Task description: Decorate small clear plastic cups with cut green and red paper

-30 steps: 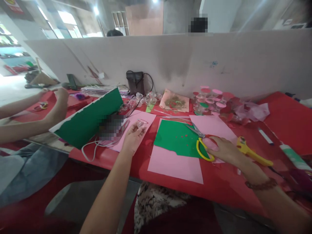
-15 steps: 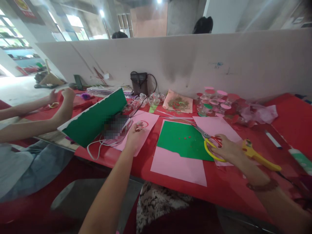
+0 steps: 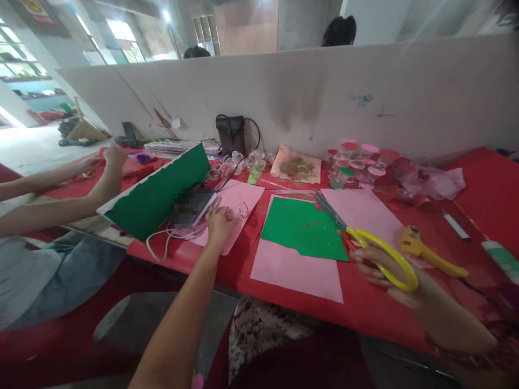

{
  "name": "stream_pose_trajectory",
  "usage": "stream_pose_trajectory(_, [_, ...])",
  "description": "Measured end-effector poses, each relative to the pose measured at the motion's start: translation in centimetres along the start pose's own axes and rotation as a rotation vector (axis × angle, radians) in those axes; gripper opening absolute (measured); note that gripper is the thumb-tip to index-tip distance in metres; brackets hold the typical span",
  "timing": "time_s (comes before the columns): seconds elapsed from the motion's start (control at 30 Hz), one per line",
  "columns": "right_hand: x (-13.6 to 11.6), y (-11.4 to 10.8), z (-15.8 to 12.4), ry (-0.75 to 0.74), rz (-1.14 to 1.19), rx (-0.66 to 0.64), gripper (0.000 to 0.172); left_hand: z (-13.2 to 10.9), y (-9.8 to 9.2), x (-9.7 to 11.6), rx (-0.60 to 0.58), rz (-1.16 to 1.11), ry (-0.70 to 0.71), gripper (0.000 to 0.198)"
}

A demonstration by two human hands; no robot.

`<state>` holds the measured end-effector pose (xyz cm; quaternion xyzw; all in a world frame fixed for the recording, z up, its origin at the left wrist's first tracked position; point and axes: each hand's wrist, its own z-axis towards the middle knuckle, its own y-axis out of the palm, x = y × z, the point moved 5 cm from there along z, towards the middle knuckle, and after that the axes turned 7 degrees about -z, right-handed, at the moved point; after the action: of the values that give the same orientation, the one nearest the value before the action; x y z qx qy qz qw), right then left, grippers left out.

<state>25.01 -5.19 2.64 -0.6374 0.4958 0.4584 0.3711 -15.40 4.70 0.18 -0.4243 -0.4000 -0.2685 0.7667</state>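
Observation:
In the head view, my left hand (image 3: 219, 225) is closed around a small clear plastic cup (image 3: 243, 209) with a red rim. The cup lies tipped over a pink sheet (image 3: 252, 195), and my fingers hide part of it. My right hand (image 3: 375, 265) holds scissors (image 3: 331, 209) with yellow and red handles, blades pointing up and left. Below the blades is a green sheet (image 3: 284, 229) with small red scraps, resting on another pink sheet (image 3: 298, 275).
Several clear cups with pink, red and green discs (image 3: 357, 162) stand at the back right. A yellow glue gun (image 3: 432, 255) and a white marker (image 3: 456, 227) lie right. Left are a green board (image 3: 150, 200), a device with white cables (image 3: 192, 208) and a co-worker's arms (image 3: 97, 189).
My right hand and the scissors have turned and come nearer, so the yellow handle shows more. My left hand has shifted slightly left and down, with the cup's rim now seen side-on.

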Motion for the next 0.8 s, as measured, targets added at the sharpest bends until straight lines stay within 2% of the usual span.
stream_pose_trajectory(0.13, [0.4,2.6,-1.5,0.070,0.186,-0.094,0.023,-1.0,-1.3,1.2,0.007,0.041,-0.009,0.028])
stream_pose_trajectory(0.2, [0.9,4.1,-2.3,0.083,0.250,-0.099,0.022,-2.6,-2.4,2.6,0.103,-0.036,0.016,0.026])
stream_pose_trajectory(0.27, [1.7,5.8,-3.3,0.137,0.347,-0.151,0.025,-4.8,-2.6,3.8,0.112,-0.134,-0.012,0.017])
stream_pose_trajectory(0.3, [2.2,6.7,-3.8,0.173,0.404,-0.174,0.027,-5.9,-2.1,4.2,0.040,-0.209,-0.059,0.010])
stream_pose_trajectory(0.37, [3.2,8.3,-4.8,0.225,0.485,-0.182,0.032,-8.0,0.0,4.9,-0.183,-0.311,-0.150,0.006])
stream_pose_trajectory(0.4, [3.7,9.0,-5.3,0.238,0.504,-0.192,0.035,-8.7,0.8,5.3,-0.220,-0.323,-0.165,0.006])
stream_pose_trajectory(0.5, [5.0,10.9,-6.8,0.283,0.518,-0.227,0.039,-9.6,2.7,6.2,-0.174,-0.290,-0.127,0.014])
stream_pose_trajectory(0.63, [6.8,12.6,-7.5,0.367,0.513,-0.278,0.043,-9.4,4.5,6.8,-0.155,-0.217,-0.124,0.021])
stream_pose_trajectory(0.8, [8.4,13.6,-7.5,0.395,0.470,-0.308,0.048,-9.4,6.2,6.1,-0.220,-0.219,-0.190,0.019])
